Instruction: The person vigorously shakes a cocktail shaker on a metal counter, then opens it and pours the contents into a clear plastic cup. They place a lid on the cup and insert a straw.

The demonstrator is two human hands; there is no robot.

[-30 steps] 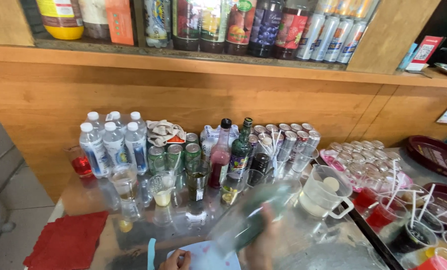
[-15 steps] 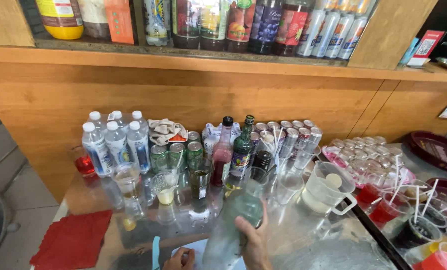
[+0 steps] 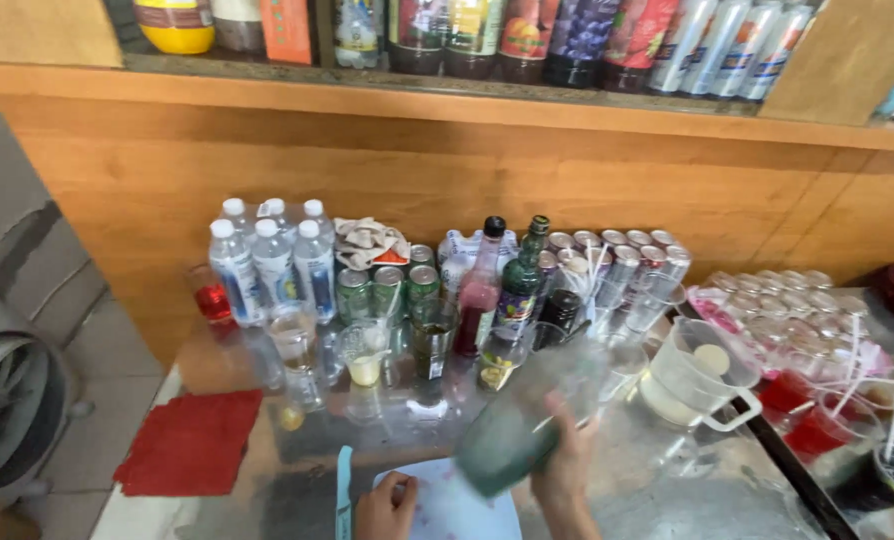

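My right hand [image 3: 565, 478] grips a tall clear glass [image 3: 527, 420] with a greenish tint, tilted and motion-blurred, low over the glass counter. My left hand [image 3: 385, 506] rests curled on a white paper sheet [image 3: 457, 510] at the bottom edge, beside a light blue strip [image 3: 344, 490]. Just beyond the held glass stand small glasses [image 3: 365, 352] with yellow liquid, a dark green bottle [image 3: 520, 282] and a red-pink bottle [image 3: 479, 290].
Water bottles [image 3: 272, 262], green cans [image 3: 387, 290] and silver cans [image 3: 622, 262] line the wooden back wall. A clear jug [image 3: 702, 378] and red drinks with straws [image 3: 817, 420] sit right. Shelf of bottles [image 3: 527, 40] above. A red mat [image 3: 189, 442] lies lower left.
The glass in my right hand swung from nearly upright to tilted, its top leaning right. My left hand stayed on the paper.
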